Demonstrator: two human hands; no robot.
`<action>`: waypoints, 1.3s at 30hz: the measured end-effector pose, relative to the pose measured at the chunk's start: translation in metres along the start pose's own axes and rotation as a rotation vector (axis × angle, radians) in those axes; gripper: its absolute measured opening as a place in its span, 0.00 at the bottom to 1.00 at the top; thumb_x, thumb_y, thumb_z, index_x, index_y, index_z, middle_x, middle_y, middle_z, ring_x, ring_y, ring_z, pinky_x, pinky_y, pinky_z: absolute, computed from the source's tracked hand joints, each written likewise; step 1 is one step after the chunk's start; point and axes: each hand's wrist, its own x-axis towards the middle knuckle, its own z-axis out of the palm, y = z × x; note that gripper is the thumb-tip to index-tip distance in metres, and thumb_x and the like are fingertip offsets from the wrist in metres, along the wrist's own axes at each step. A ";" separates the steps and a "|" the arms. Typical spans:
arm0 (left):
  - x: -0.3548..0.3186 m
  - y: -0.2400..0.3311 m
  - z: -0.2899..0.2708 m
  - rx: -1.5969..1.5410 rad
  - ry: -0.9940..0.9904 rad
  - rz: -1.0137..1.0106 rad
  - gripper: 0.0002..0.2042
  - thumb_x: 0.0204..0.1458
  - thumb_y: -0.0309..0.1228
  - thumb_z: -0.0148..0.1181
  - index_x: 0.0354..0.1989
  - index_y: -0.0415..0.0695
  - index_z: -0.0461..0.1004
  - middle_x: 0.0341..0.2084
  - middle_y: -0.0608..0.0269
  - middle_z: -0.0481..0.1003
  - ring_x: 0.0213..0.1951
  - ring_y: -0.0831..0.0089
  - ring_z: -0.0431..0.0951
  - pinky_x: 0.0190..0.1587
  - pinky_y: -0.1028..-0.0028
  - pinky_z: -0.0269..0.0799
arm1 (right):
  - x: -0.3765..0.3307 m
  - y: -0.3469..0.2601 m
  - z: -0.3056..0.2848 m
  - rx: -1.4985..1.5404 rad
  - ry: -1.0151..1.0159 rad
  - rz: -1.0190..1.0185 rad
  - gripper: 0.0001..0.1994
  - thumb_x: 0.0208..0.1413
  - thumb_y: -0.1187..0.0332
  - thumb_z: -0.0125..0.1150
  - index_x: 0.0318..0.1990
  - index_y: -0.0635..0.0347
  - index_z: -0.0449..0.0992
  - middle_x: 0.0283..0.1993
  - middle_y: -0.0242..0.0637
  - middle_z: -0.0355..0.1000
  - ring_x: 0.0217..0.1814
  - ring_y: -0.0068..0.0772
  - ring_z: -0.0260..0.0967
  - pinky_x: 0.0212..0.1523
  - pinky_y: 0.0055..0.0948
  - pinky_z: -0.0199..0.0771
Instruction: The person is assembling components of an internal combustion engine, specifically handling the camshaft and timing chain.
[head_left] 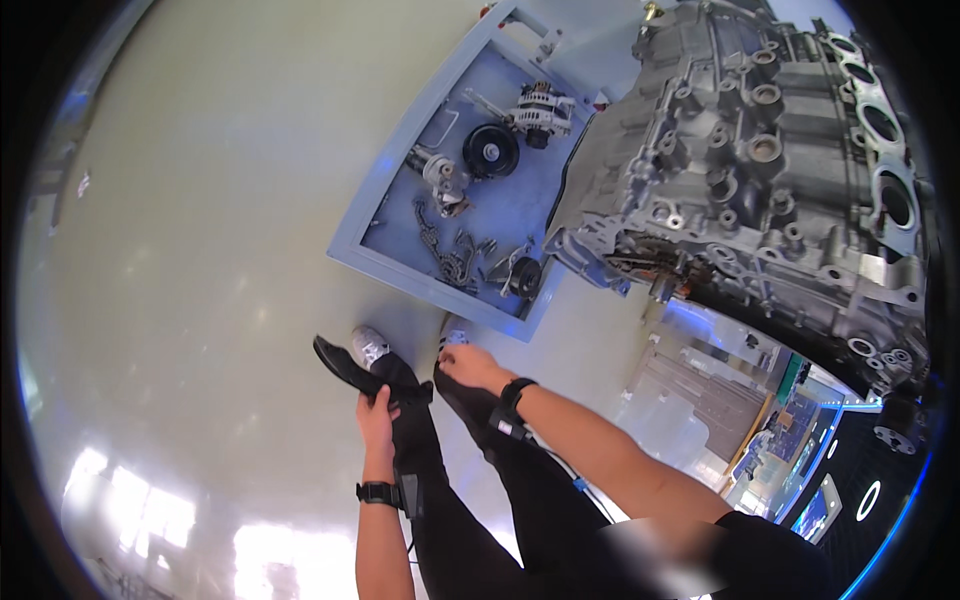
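A long, curved black part (345, 368), its exact kind unclear, is held low over the floor near my feet. My left hand (376, 412) is closed around it from below, with the fingers partly hidden behind it. Its curved end points up and left, and its other end reaches toward my right hand (472, 368). That hand is apart from the black part, above my shoe, with its fingers curled together. Whether anything small sits inside those fingers cannot be made out.
A large metal engine (740, 160) fills the right side. Beside it, a blue-grey framed tray (385, 255) holds an alternator (542, 108), a black pulley (490, 151), a chain (455, 262) and other metal parts. My shoes (370, 345) stand just below the tray.
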 end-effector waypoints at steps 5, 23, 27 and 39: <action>0.018 0.040 0.015 -0.020 -0.052 0.110 0.15 0.56 0.36 0.59 0.49 0.43 0.69 0.39 0.64 0.74 0.38 0.72 0.76 0.35 0.73 0.75 | 0.026 0.032 -0.030 -0.008 0.100 0.056 0.12 0.53 0.61 0.56 0.40 0.57 0.78 0.38 0.42 0.78 0.43 0.46 0.75 0.43 0.39 0.73; 0.014 -0.027 0.004 -0.179 -0.044 -0.141 0.13 0.58 0.35 0.57 0.48 0.43 0.69 0.37 0.66 0.75 0.37 0.74 0.77 0.35 0.76 0.74 | 0.154 0.067 -0.074 -0.267 0.328 0.107 0.15 0.55 0.61 0.57 0.42 0.63 0.74 0.44 0.50 0.73 0.47 0.54 0.73 0.46 0.47 0.73; 0.019 -0.037 0.002 -0.214 -0.007 -0.169 0.13 0.58 0.34 0.57 0.48 0.43 0.69 0.37 0.65 0.75 0.38 0.74 0.77 0.36 0.76 0.74 | 0.178 0.066 -0.070 -0.380 0.367 0.189 0.18 0.56 0.59 0.57 0.46 0.66 0.71 0.47 0.51 0.72 0.46 0.54 0.73 0.46 0.49 0.74; 0.025 -0.043 0.013 -0.300 0.020 -0.180 0.13 0.57 0.34 0.58 0.48 0.43 0.70 0.36 0.66 0.74 0.37 0.76 0.77 0.35 0.76 0.74 | 0.172 0.072 -0.070 -0.350 0.400 -0.012 0.09 0.58 0.65 0.53 0.41 0.61 0.72 0.42 0.48 0.71 0.45 0.55 0.72 0.43 0.47 0.73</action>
